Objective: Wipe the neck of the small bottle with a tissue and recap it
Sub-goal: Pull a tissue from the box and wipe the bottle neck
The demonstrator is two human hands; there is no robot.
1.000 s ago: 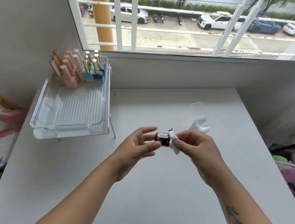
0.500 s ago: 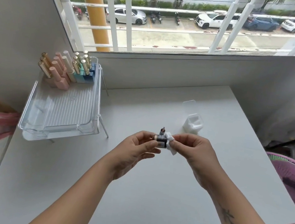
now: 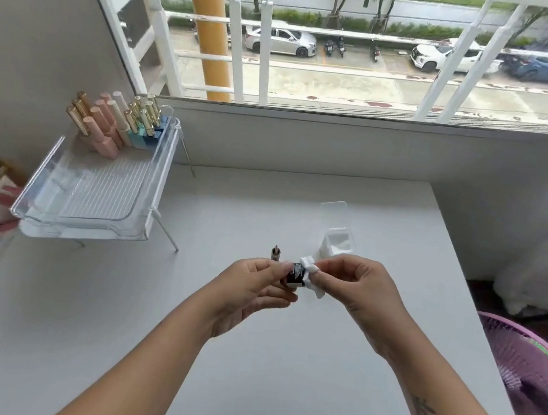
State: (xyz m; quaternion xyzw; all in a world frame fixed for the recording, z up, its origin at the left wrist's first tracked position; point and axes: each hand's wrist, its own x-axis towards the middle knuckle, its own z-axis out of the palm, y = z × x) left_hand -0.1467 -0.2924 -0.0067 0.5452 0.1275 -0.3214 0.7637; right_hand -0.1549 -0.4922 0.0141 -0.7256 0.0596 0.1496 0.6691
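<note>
Both hands are meeting above the middle of the table [image 3: 111,342]. The left hand [image 3: 251,294] is pinching the bottle [image 3: 295,273] by its dark body, holding it roughly on its side with the neck toward the right. The right hand [image 3: 356,286] is pressing a folded tissue [image 3: 309,273] around that neck, fingers closed on the paper.

The bottle looks small, light and rigid, probably glass and smooth, so it could slip or roll; the body is the safe place to grip, leaving the neck free. The tissue is soft and thin, and will tear if twisted hard.

The cap [image 3: 276,253] is standing upright on the table just beyond the left hand. A white holder [image 3: 337,246] is sitting farther back toward the right edge, and a clear tray [image 3: 93,206] is standing at the left edge.

Compared with a second ago, the hands are still in the same pose and the wiping is continuing; only the view is shifting.
</note>
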